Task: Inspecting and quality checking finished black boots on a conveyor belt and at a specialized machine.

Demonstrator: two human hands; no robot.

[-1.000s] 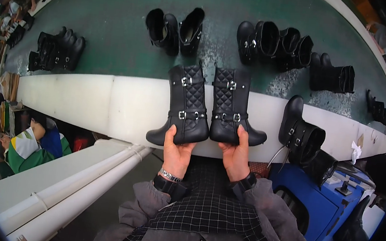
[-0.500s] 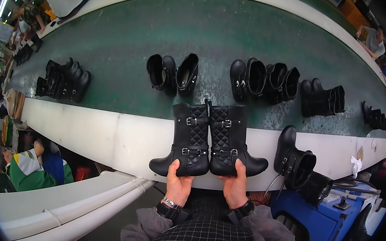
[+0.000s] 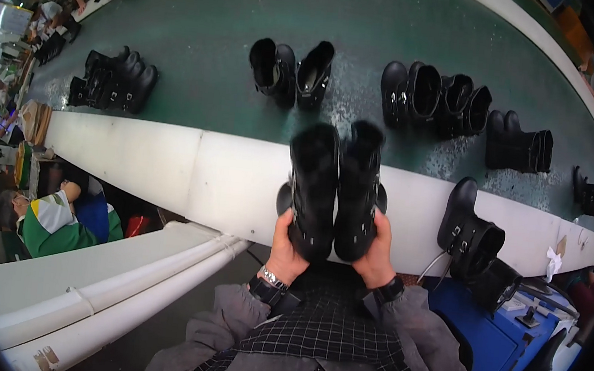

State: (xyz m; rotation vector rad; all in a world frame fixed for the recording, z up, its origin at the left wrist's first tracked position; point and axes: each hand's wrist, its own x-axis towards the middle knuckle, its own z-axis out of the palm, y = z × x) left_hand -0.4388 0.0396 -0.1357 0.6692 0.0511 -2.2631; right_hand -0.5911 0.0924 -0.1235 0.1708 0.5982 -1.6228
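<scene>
I hold a pair of black boots side by side over the white table edge, their shafts pointing away from me and slightly blurred. My left hand (image 3: 287,251) is closed around the heel end of the left boot (image 3: 313,187). Around the same end of the right boot (image 3: 358,199), my right hand (image 3: 378,255) is closed too. Small buckles show along the sides, while the boots themselves hide most of my fingers. Just right of my hands, another black boot with buckles (image 3: 458,220) rests on the white edge beside a further dark boot (image 3: 495,284).
Several black boots (image 3: 272,74) stand in groups along the green work surface (image 3: 201,67). A white border (image 3: 140,162) runs along its near side. White pipes (image 3: 131,313) lie at lower left, near a person in green (image 3: 65,223). A blue cabinet (image 3: 477,335) stands at right.
Both boots have been turned in my hands, so their quilted fronts no longer face up and their toes no longer point outward. The head view has tilted, shifting the table upward.
</scene>
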